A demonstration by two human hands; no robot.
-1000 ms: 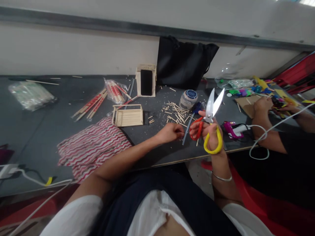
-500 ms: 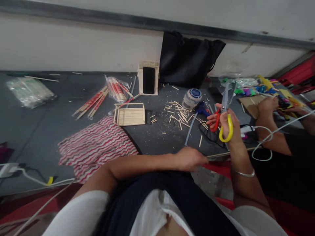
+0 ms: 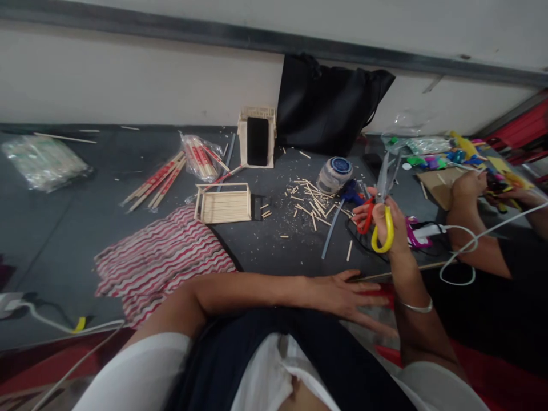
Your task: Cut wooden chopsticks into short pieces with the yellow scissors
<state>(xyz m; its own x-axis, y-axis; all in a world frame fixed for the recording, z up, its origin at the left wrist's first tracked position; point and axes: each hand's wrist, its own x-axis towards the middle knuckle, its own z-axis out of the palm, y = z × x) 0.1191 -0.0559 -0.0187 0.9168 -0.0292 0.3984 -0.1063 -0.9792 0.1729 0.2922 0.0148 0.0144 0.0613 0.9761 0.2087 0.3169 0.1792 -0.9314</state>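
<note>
Yellow and red loops mark the handles of the scissors [image 3: 380, 198] that the right hand [image 3: 397, 224] grasps, raised over the front of the counter [image 3: 265, 254] with the blades pointing up and away from the person. From where I stand, that forearm rises steeply, a silvery bangle [image 3: 417, 307] around it. The left arm bends across the body, and the left hand [image 3: 338, 294] stretches out by the counter's front edge, released, its fingers spread wide towards the right forearm.

So the scissors sit beyond the left hand and off to its right, well apart from it. To their left lie a scatter of cut sticks [image 3: 314, 201] and a jar [image 3: 334, 174]; farther left stands a small stick-built tray [image 3: 225, 207].

Some of the right hand's fingers are hidden behind the handles. The blades blur into the dark background, so I can't judge how far they part. A blue tool [image 3: 351, 192] near the fingers is hard to make out, and at the far right a co-worker is cut off.
</note>
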